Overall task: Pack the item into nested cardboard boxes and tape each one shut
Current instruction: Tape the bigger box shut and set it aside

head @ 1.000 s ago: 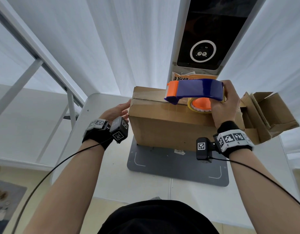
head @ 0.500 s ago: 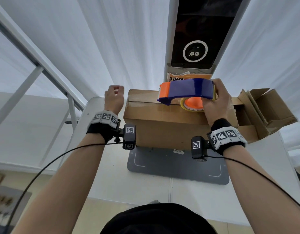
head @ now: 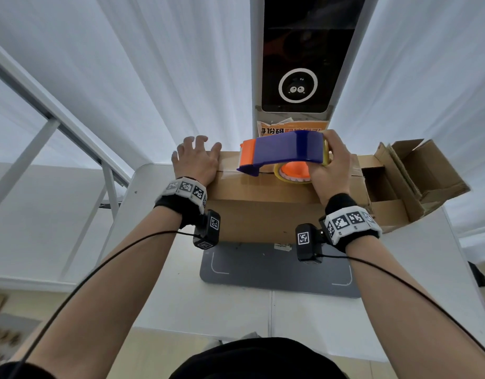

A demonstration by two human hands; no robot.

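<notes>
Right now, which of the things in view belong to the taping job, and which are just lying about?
In the job:
- closed cardboard box, top seam partly taped
- tape dispenser, gripped by the right hand
- left hand, pressing flat on the box top
- open smaller box to the right, probably part of the nesting set

Lying about:
- grey mat under the box
- orange notice behind

head-worn view, facing forward and down, close over table (head: 159, 310)

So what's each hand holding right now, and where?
Right hand grips the tape dispenser by its rear end, at the roll. Left hand holds nothing, lying spread on the box.
</notes>
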